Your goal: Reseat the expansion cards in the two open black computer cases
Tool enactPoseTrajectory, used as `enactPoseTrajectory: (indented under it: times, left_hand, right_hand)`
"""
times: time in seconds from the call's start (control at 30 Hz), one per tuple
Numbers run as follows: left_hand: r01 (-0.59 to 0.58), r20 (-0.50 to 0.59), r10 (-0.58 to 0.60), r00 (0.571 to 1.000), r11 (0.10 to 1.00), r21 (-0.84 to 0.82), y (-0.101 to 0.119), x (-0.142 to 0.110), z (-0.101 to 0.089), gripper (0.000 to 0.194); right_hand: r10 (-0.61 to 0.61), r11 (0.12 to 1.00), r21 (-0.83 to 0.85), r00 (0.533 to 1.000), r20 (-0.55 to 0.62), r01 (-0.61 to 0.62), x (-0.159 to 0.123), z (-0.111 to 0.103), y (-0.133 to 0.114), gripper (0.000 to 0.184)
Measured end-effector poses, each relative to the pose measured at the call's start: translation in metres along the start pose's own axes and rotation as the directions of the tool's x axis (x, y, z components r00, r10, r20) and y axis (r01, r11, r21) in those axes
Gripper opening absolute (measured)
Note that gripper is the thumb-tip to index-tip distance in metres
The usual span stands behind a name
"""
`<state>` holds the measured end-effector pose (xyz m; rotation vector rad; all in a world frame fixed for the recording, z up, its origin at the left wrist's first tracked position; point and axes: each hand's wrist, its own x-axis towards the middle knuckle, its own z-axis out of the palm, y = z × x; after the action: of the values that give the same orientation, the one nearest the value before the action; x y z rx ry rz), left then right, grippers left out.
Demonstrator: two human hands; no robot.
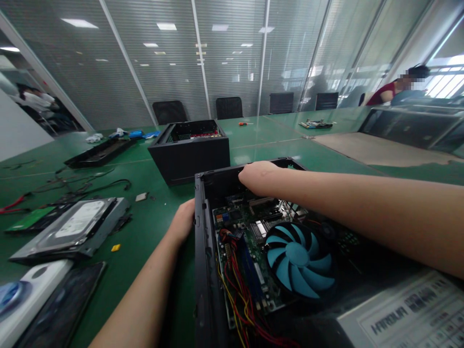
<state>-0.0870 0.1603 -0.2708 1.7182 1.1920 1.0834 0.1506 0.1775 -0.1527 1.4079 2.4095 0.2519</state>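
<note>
A black computer case (203,251) lies open in front of me. Inside it are a green motherboard (266,285), a round cooling fan (297,253) with blue blades, bundled red and yellow wires (237,290) and a labelled power supply (402,309). My left hand (185,220) is against the outside of the case's left wall, its fingers out of sight behind it. My right hand (259,176) reaches across the fan to the far inner wall of the case. Its fingers point down and away, hidden by the back of the hand, so what they touch does not show.
A second black case (192,157) stands just beyond. On the left lie a hard drive (81,220), a black panel (99,151), cables (68,186) and a yellow piece (115,248). Farther off are a screwdriver (245,124), a circuit board (317,124) and a seated person (386,92).
</note>
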Motion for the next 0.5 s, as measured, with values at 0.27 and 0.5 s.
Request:
enactPoseTrajectory:
  times: [0.27,0.5]
  left_hand:
    - [0.037,0.072,-0.02,0.997,0.969,-0.245,0.006,-0.004,0.004,0.027]
    - [0.019,0.064,-0.009,0.998,0.986,-0.166,-0.004,-0.004,0.001,0.034]
  right_hand:
    - [-0.006,1.0,-0.013,1.0,-0.006,0.006,0.0,0.003,0.0,0.031]
    - [0.035,0.999,-0.04,0.999,-0.021,-0.036,-0.006,0.002,-0.004,0.033]
